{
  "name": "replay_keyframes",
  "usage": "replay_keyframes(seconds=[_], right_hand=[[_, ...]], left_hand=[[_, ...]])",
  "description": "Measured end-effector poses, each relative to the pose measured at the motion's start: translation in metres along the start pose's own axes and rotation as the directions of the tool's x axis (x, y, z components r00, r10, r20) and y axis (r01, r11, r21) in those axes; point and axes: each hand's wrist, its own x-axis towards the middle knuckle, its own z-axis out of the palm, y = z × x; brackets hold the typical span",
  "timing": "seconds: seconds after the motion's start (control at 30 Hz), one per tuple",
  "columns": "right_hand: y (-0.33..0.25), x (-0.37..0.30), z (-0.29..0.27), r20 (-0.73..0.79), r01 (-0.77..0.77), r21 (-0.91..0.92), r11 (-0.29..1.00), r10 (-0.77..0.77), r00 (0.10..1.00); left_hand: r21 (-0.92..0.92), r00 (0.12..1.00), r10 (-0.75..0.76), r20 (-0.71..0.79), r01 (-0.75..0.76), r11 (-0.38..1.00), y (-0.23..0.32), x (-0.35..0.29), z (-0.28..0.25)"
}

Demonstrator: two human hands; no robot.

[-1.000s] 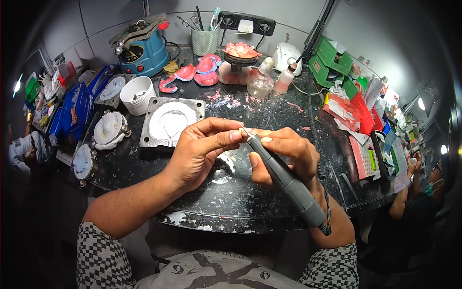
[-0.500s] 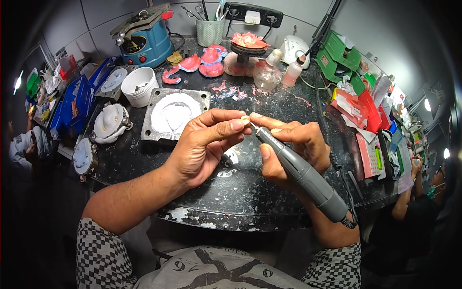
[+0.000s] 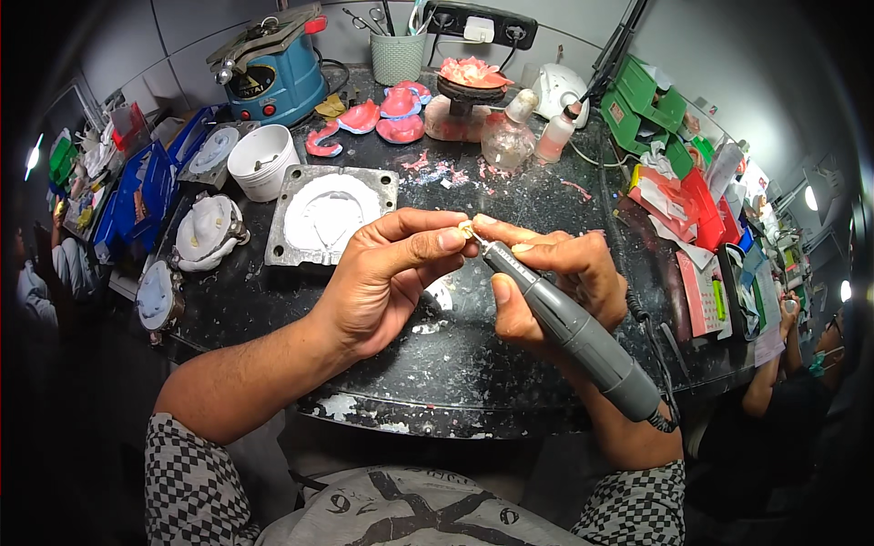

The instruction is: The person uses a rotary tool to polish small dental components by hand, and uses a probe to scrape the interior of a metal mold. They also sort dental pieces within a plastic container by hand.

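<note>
Frame centre: your left grip (image 3: pixel 382 273) pinches a small pale piece (image 3: pixel 466 229); your right grip (image 3: pixel 584 266) clasps a grey power tool (image 3: pixel 583 329); bracing both should steady its tip (image 3: pixel 482 240).

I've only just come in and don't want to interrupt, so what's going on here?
At a black bench, a person's left hand pinches a small pale piece between its fingers. The right hand holds a grey corded handpiece, its thin tip right at that piece; whether they touch, I can't tell. A metal frame with a white filling lies beyond the left hand.
</note>
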Motion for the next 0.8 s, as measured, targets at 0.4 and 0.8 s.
replay_keyframes(seconds=[0.4, 0.8], right_hand=[[0.0025, 0.0002, -0.0001, 0.018, 0.017, -0.002, 1.0, -0.016, 1.0], [-0.0026, 0.0018, 0.0014, 0.012, -0.057, -0.004, 0.998, 0.057, 0.998]], left_hand=[[0.078, 0.998, 0.057, -0.006, -0.056, 0.995, 0.0001, 0.0006, -0.0015], [0.073, 0.998, 0.054, -0.036, -0.052, 0.996, -0.0015, -0.0003, -0.0029]])
